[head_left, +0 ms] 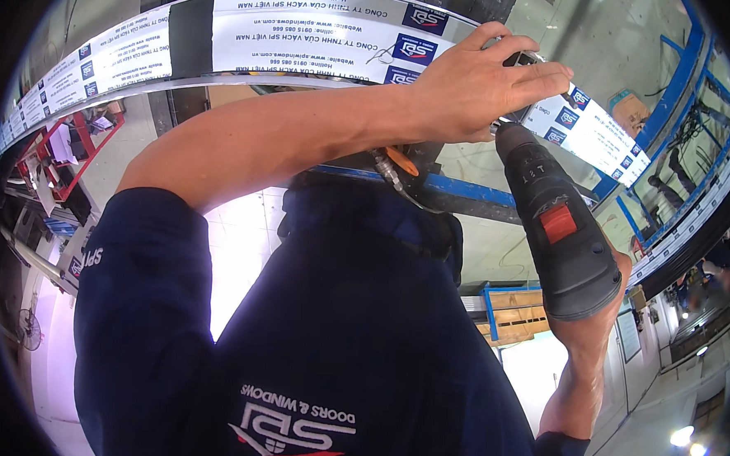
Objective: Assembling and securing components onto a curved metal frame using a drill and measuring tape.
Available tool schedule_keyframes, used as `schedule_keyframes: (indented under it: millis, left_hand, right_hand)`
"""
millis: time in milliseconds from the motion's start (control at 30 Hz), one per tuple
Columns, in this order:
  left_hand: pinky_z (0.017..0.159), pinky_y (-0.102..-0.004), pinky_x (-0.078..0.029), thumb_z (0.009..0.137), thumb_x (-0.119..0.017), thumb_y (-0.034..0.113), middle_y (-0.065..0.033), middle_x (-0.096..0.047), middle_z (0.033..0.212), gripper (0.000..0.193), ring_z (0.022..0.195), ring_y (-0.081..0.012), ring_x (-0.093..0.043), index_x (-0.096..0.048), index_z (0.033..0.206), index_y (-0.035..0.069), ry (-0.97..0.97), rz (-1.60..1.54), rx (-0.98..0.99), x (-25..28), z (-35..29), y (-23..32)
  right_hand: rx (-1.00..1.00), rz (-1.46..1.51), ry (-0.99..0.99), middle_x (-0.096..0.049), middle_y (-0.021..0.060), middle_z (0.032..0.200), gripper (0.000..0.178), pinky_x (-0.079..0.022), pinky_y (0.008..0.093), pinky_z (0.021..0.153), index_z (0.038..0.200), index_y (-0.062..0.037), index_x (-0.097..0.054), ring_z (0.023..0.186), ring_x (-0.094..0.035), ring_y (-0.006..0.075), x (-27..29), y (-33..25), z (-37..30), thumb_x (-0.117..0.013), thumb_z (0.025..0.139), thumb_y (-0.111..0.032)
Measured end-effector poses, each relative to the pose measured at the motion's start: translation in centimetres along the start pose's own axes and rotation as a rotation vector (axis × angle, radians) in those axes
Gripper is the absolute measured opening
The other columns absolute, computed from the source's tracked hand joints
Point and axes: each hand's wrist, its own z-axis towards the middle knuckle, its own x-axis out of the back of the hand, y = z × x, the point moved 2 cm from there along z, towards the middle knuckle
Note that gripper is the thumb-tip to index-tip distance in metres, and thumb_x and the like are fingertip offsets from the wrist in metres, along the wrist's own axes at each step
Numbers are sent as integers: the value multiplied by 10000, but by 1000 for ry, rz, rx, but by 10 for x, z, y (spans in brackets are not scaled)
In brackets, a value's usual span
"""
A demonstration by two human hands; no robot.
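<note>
A long, film-covered metal profile (309, 39) stretches across the top of the view, its white film printed in blue. My left hand (492, 82) lies over its right end, fingers curled around the edge where a dark opening shows. A black power drill (555, 230) with a red switch is in my right hand (599, 323), which is wrapped around its handle and partly hidden by the drill body. The drill's nose reaches the profile just below my left hand; the bit's tip is hard to make out. A shorter film-covered piece (593, 133) extends right from that end.
Blue metal framing (669, 95) stands at the right, and a blue bar (474, 192) runs below the profile. An orange-handled tool (401, 161) and a hose fitting lie near my waist. A red rack (97, 144) stands left, a wooden pallet (516, 314) lower right.
</note>
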Motion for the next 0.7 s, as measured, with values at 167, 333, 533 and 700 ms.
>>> schedule_keyframes:
  millis: [167,333,533,700]
  left_hand:
    - [1175,-523,-325,767,-881,212,4,-562,1558,881,1426,-321,-492,-457,1540,215,14,-48,-4,1,-2,-2]
    - [1157,-479,-358,746,-886,200,19,-548,1568,806,1384,-298,-520,-537,1472,202,46,-76,-14,1,0,3]
    - [1162,-498,-347,649,-918,131,39,-520,1596,944,1419,-295,-492,-509,1497,197,69,-11,-11,0,-3,-3]
    - [1177,-513,-310,661,-894,121,-7,-541,1578,1017,1441,-313,-477,-427,1562,181,-4,-10,-15,4,0,0]
  right_hand:
    - [68,-87,-7,-657,153,763,329,-497,331,624,1027,22,-684,621,-637,343,-3,5,3,-798,729,-54]
    - [-7,-73,-30,-682,102,795,370,-513,299,680,1091,12,-692,676,-641,185,3,10,-7,-788,743,-66]
    - [-119,-60,24,-740,70,892,364,-535,289,751,1112,-3,-724,778,-689,149,17,12,-46,-810,767,-80]
    - [13,-184,170,-775,80,1025,250,-575,327,824,1150,-39,-760,898,-738,182,5,17,-80,-813,908,-64]
